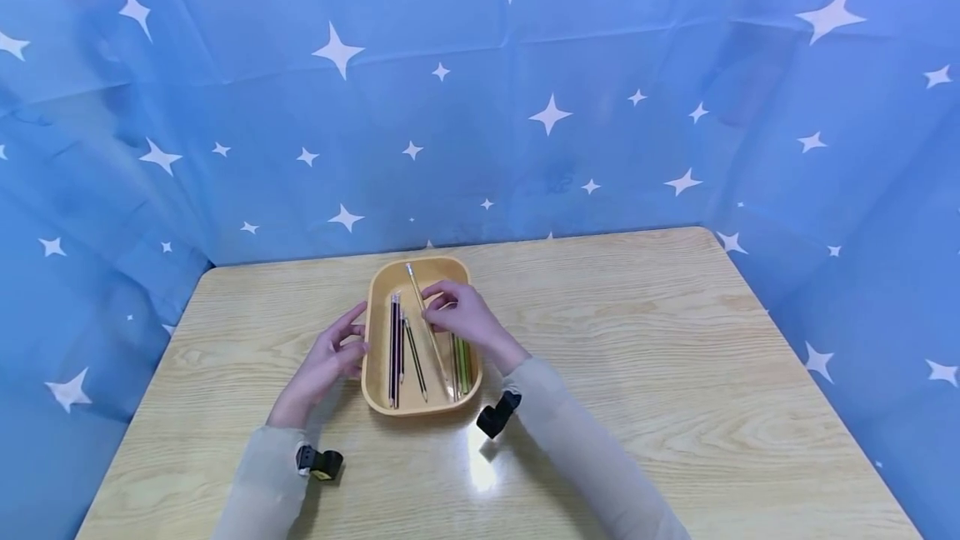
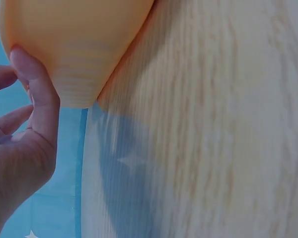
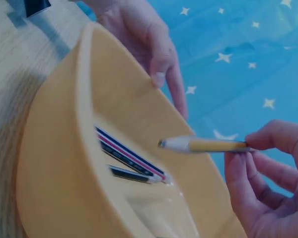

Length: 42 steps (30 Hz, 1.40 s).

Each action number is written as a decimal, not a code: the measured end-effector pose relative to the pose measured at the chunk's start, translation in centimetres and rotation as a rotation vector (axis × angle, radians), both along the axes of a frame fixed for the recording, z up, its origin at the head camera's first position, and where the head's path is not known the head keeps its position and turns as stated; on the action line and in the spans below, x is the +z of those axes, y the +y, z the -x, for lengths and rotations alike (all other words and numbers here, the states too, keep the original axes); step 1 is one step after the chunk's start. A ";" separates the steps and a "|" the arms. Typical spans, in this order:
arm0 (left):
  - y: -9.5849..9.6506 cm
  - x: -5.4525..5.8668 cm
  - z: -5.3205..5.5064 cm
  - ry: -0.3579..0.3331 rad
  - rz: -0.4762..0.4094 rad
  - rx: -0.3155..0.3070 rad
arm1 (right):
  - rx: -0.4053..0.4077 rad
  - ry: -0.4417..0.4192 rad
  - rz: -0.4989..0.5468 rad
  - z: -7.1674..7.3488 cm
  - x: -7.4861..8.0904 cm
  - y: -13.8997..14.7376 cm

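At the left side of a wood-grained bench, a pale sleeve ends in a compact black wrist camera, and beyond it a left hand rests its fingertips against the outer wall of a tray. That grip is relaxed, the fingers loosely bent and the thumb touching the smooth side.

The tray, a deep yellow-orange oblong with rounded corners, a soft rim and a matte surface, sits on the bench toward the far side, left of center. Inside, along its left half, slim dark striped pencils lie close together, running near to far, their pale ends at the far side. Just right of them a thin black pencil lies at a slant, its point toward the near wall.

Farther right, a yellow pencil slants over the tray, its pale end far and its sharpened, dark-tipped cone near. The grip of the right hand pinches its shaft between thumb and fingers. Near that hand, along the tray's right wall, glossy green pencils lie side by side, partly hidden.

At right, a second black camera sits at the cuff of another light sleeve. Behind everything hangs a creased blue cloth printed with white four-pointed stars.
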<state>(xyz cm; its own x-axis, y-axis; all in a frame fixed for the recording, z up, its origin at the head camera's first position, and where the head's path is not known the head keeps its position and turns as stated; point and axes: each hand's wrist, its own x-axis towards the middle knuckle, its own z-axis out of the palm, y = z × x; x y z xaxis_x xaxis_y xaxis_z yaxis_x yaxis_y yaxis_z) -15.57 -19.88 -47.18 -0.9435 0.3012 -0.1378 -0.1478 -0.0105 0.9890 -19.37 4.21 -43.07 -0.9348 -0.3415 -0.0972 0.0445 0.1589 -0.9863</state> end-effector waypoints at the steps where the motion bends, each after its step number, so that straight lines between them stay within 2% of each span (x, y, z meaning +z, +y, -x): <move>1: 0.0 0.0 0.0 0.001 0.000 0.002 | -0.004 0.002 0.008 0.0 0.2 0.2; 8: 0.2 0.0 0.0 0.016 0.001 0.010 | -0.040 0.005 0.008 0.0 0.9 1.7; 18: 0.4 -0.1 0.1 0.010 0.013 0.021 | -0.088 -0.031 0.048 0.1 0.9 3.9; 22: 0.6 0.4 -0.1 -0.020 0.003 0.026 | -0.089 -0.067 0.076 -0.1 1.6 4.9; 28: 1.0 1.7 -0.6 -0.036 -0.009 0.011 | -0.100 -0.079 0.036 -0.8 2.8 6.1; 33: 0.9 1.7 -0.9 -0.036 -0.041 0.007 | -0.136 -0.068 0.037 -0.4 1.2 7.4; 36: 0.7 1.1 -0.7 -0.032 -0.068 0.004 | -0.158 -0.050 0.018 0.0 0.1 8.1; 42: 0.4 -0.3 -0.3 -0.023 -0.089 0.013 | -0.190 -0.047 0.004 0.0 -0.7 9.1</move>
